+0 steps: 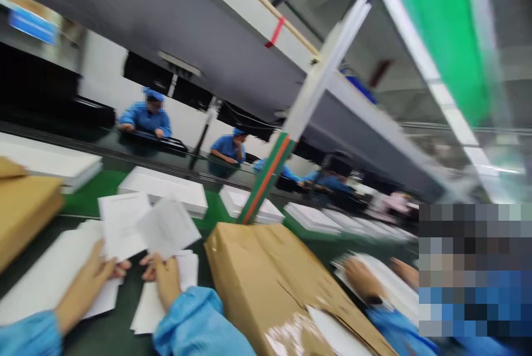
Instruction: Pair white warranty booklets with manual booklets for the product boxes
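Observation:
My left hand [97,270] pinches the lower edge of a white paper sheet [121,225], which stands up in front of it. Below that hand lies a stack of white paper [50,273]. My right hand [164,275] grips a second, greyish-white printed sheet [172,228] by its bottom corner. The two sheets overlap slightly in the view. Smaller white papers [147,306] lie beneath my right hand on the dark table. Print on the sheets is too blurred to read.
A brown paper-wrapped package [249,278] lies right of my hands, another brown package [29,206] at left. White boxes [164,189] line a green conveyor behind. A striped post [270,173] rises ahead. At right a co-worker's hand [363,278] touches white sheets; other workers sit beyond.

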Demonstrator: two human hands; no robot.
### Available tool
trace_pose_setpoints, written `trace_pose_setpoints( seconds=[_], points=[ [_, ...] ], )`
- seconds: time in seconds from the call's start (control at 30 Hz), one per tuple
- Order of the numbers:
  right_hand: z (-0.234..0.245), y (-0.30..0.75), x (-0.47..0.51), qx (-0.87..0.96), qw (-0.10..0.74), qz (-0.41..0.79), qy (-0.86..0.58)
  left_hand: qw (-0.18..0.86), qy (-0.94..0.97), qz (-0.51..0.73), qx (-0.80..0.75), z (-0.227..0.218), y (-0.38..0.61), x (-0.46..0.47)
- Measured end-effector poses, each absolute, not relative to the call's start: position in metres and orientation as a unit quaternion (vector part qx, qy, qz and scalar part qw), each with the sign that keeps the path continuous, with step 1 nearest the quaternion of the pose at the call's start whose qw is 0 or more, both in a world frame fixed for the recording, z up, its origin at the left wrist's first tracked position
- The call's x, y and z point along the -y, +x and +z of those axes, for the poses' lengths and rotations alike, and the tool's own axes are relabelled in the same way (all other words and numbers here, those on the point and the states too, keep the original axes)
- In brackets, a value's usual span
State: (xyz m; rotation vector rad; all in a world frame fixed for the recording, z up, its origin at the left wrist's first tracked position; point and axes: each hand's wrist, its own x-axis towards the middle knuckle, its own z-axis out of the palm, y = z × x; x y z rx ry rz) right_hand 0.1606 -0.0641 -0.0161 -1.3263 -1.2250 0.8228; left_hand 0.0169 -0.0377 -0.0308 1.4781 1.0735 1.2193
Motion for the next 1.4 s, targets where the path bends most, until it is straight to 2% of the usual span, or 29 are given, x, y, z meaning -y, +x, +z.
trace_pose_setpoints(
  seconds=[0.13,0.23,0.33,0.57,0.73,0.97,1.07,1.2,1.3,1.4],
  points=[
    [-0.014,0.168,0.057,0.529,0.579,0.326,-0.527,0.486,0.581,0.516,-0.4,-0.015,0.02,0.039],
    [-0.012,0.18,0.051,0.518,0.604,0.287,-0.534,0.456,0.556,0.561,-0.41,-0.006,0.013,0.027],
    [-0.012,0.184,0.05,0.496,0.619,0.297,-0.531,0.418,0.527,0.608,-0.422,0.01,0.006,0.002],
    [-0.023,0.182,0.045,0.492,0.604,0.35,-0.52,0.486,0.511,0.525,-0.476,0.055,0.031,-0.091],
    [-0.038,0.183,0.036,0.503,0.604,0.31,-0.535,0.523,0.472,0.499,-0.506,0.058,0.064,-0.132],
    [-0.036,0.188,0.035,0.502,0.603,0.317,-0.532,0.492,0.442,0.555,-0.505,0.044,0.058,-0.126],
    [-0.026,0.194,0.039,0.512,0.583,0.314,-0.547,0.476,0.474,0.558,-0.488,0.041,0.04,-0.104],
    [0.008,0.208,0.041,0.532,0.6,0.239,-0.548,0.456,0.538,0.541,-0.458,0.029,0.016,-0.072],
    [0.045,0.226,0.024,0.544,0.593,0.206,-0.557,0.365,0.602,0.521,-0.483,0.013,0.005,-0.053],
    [0.078,0.247,-0.01,0.542,0.537,0.245,-0.598,0.287,0.643,0.474,-0.528,0.001,0.004,-0.041]
  ],
)
